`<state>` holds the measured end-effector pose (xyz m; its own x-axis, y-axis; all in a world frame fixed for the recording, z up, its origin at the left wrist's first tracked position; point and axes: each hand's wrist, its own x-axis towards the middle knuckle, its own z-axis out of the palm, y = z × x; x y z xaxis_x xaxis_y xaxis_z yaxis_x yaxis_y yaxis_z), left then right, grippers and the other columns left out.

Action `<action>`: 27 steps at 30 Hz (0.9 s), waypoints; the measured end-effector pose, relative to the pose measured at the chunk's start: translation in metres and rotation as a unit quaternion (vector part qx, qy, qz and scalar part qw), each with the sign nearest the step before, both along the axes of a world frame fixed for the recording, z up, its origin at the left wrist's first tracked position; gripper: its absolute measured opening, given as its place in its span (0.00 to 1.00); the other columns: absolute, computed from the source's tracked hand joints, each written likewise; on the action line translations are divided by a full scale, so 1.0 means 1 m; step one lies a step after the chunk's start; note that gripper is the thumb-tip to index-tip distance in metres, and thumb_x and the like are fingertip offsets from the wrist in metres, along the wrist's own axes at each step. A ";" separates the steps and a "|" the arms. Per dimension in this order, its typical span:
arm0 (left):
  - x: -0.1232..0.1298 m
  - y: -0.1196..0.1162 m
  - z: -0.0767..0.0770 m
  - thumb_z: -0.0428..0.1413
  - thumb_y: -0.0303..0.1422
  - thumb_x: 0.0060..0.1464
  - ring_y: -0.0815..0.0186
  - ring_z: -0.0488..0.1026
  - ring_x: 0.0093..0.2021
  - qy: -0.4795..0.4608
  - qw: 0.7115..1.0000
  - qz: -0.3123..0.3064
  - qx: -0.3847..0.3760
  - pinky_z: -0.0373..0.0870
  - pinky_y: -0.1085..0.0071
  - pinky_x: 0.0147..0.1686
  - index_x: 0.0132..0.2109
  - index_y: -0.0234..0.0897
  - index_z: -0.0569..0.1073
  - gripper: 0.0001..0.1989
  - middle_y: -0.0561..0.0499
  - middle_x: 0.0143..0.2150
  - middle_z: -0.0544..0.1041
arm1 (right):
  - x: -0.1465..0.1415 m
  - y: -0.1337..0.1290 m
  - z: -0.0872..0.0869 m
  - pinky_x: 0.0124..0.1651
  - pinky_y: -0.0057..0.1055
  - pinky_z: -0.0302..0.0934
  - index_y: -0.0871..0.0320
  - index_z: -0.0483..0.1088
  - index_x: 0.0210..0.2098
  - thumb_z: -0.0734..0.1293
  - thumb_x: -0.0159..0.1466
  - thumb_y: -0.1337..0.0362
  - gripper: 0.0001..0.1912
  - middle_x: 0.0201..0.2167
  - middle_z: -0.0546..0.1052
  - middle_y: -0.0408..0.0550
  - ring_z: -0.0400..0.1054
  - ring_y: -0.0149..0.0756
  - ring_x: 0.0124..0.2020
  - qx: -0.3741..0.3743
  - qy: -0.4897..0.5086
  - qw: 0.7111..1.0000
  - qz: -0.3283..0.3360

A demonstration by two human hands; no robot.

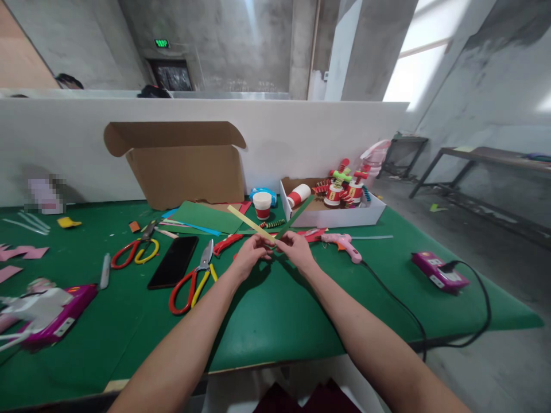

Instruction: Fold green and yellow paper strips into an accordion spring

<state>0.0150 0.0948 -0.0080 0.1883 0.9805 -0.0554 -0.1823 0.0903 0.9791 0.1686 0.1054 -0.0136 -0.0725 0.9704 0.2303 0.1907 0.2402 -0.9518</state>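
My left hand [253,253] is closed on the lower end of a pale yellow paper strip [247,221], which slants up to the left. Close beside it, my right hand [295,248] pinches a green paper strip [298,215] that slants up to the right. The two strips meet between my fingertips in a V shape; how they join is hidden by the fingers. Behind my hands stands a red and white paper cup [262,205], with a small coiled paper strip [272,224] in front of it. A pink glue gun [343,244] lies right of my right hand.
Scissors [200,275], more scissors [140,244] and a black phone [173,263] lie left. Coloured paper [202,218] and an upright cardboard box [189,172] are behind. A white box [344,218] holds paper-cup figures. Purple power strips [439,272] sit at both sides; a cord hangs right.
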 end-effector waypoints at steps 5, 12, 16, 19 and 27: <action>0.000 0.002 -0.003 0.52 0.19 0.30 0.69 0.72 0.30 -0.015 1.000 -0.006 0.005 0.70 0.74 0.28 0.35 0.33 0.70 0.18 0.51 0.34 0.74 | 0.000 -0.001 0.001 0.28 0.28 0.58 0.58 0.66 0.23 0.69 0.52 0.60 0.09 0.19 0.71 0.40 0.65 0.31 0.22 -0.002 0.010 1.000 -0.002; 0.001 0.001 -0.004 0.62 0.29 0.38 0.69 0.73 0.31 -0.032 0.999 -0.018 0.035 0.69 0.74 0.29 0.38 0.34 0.71 0.16 0.51 0.32 0.75 | -0.004 -0.003 0.000 0.32 0.32 0.67 0.58 0.68 0.22 0.74 0.46 0.53 0.17 0.20 0.75 0.42 0.70 0.34 0.24 -0.074 0.121 0.989 0.034; 0.003 0.002 -0.006 0.66 0.36 0.38 0.69 0.73 0.29 -0.021 0.999 0.001 0.035 0.68 0.74 0.29 0.36 0.33 0.71 0.18 0.52 0.30 0.75 | -0.007 -0.005 0.001 0.33 0.33 0.68 0.58 0.69 0.23 0.76 0.43 0.53 0.18 0.20 0.76 0.43 0.71 0.34 0.24 -0.100 0.148 0.983 0.034; 0.003 0.003 -0.006 0.67 0.39 0.37 0.71 0.71 0.26 -0.006 0.999 0.021 0.036 0.67 0.74 0.28 0.34 0.33 0.71 0.19 0.53 0.27 0.75 | -0.008 -0.006 0.000 0.33 0.33 0.67 0.58 0.70 0.23 0.75 0.44 0.55 0.16 0.20 0.75 0.43 0.71 0.34 0.24 -0.088 0.121 0.988 0.031; 0.001 0.003 -0.001 0.68 0.39 0.33 0.70 0.69 0.23 0.029 0.996 0.069 0.053 0.66 0.72 0.27 0.30 0.34 0.73 0.18 0.55 0.22 0.73 | -0.008 -0.004 -0.005 0.32 0.31 0.66 0.58 0.70 0.25 0.74 0.46 0.55 0.15 0.22 0.76 0.43 0.71 0.33 0.24 -0.083 0.119 0.989 0.035</action>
